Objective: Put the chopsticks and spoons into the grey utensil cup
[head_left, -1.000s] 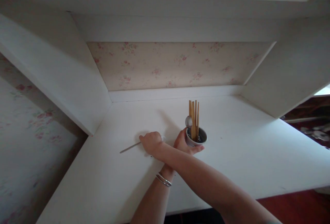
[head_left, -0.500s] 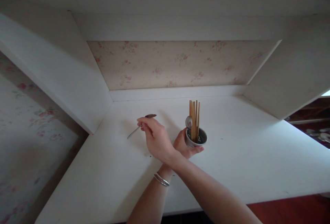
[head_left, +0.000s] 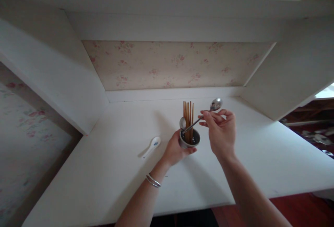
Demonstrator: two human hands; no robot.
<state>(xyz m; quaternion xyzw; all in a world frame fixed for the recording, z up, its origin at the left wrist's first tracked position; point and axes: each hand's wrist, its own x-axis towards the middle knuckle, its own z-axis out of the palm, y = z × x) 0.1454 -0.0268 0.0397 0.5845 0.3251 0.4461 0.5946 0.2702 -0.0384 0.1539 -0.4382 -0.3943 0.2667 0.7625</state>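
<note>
On my feed, leftmost: white spoon (head_left: 154,143) lying on tabletop (head_left: 125,174). Left hand (head_left: 173,150) curled round grey cup (head_left: 185,145), chopsticks (head_left: 188,115) upright inside; slack grip could tip cup. Right hand (head_left: 221,133) pinches metal spoon (head_left: 216,104), handle slanting to cup mouth; shallow angle could snag chopsticks. Forearms (head_left: 144,195) cross front edge (head_left: 193,210); I judge more room rightward.
</note>
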